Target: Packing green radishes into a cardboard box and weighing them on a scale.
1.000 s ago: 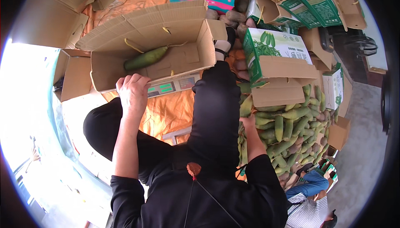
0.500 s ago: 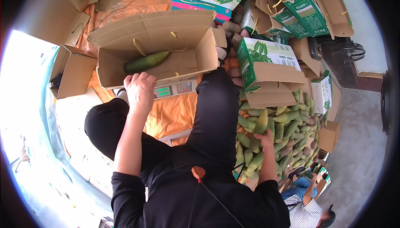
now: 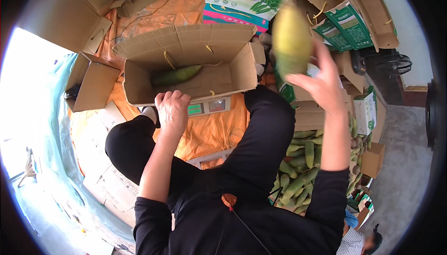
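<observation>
My right hand (image 3: 321, 83) is raised and grips a yellow-green radish (image 3: 291, 43) held upright in the air. My left hand (image 3: 172, 111) rests with curled fingers on the near rim of an open cardboard box (image 3: 186, 45). One long green radish (image 3: 177, 75) lies inside that box. The box sits on a weighing scale (image 3: 207, 107) with two small displays facing me. My black-trousered knees frame the scale.
A heap of green radishes (image 3: 302, 166) lies on the ground at my right. Printed green-and-white cartons (image 3: 349, 20) stack at the back right, plain open cartons (image 3: 93, 85) at the left. Orange sheeting (image 3: 209, 134) covers the ground. Another person (image 3: 358, 241) crouches at lower right.
My right hand has come up from the radish heap with a yellow-green radish, lifted toward the box. My left hand stays on the box rim.
</observation>
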### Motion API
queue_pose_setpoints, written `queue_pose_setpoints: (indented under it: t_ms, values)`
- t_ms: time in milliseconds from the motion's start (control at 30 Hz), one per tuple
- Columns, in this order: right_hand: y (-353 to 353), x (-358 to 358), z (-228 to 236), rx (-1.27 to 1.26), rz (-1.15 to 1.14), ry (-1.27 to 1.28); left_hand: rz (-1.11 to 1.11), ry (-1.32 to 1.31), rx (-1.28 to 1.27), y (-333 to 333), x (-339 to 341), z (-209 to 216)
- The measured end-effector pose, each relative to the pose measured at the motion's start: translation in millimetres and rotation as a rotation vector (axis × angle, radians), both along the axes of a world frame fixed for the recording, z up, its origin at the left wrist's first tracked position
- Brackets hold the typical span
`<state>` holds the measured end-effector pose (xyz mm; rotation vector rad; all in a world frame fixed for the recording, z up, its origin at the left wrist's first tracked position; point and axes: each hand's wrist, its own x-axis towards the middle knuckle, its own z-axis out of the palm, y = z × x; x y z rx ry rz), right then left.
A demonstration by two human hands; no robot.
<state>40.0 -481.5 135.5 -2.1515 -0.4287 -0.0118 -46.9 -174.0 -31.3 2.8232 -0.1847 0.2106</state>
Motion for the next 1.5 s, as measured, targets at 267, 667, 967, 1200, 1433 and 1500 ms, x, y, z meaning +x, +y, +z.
queue_pose_setpoints:
  t_ms: [267, 667, 967, 1200, 1433, 1500]
  values:
    - [158, 49, -133, -0.547, 0.397, 0.11, -0.003, 0.024, 0.028, -2, -1, 0]
    - [138, 56, -116, -0.392, 0.509, 0.159, 0.002, 0.029, 0.19, -3, 5, 4]
    - [-90, -45, -91, -0.003, -0.142, 0.288, -0.01, 0.088, 0.17, -5, 11, -2]
    - [-196, -192, -290, -0.575, -0.464, 0.706, 0.0, 0.115, 0.178, -5, 13, 0]
    - [-153, -309, -385, -0.401, -0.759, 1.18, 0.059, 0.058, 0.212, 14, -1, 2]
    - [-168, -330, -404, -1.134, 0.087, 1.045, 0.018, 0.046, 0.174, 1, 5, 6]
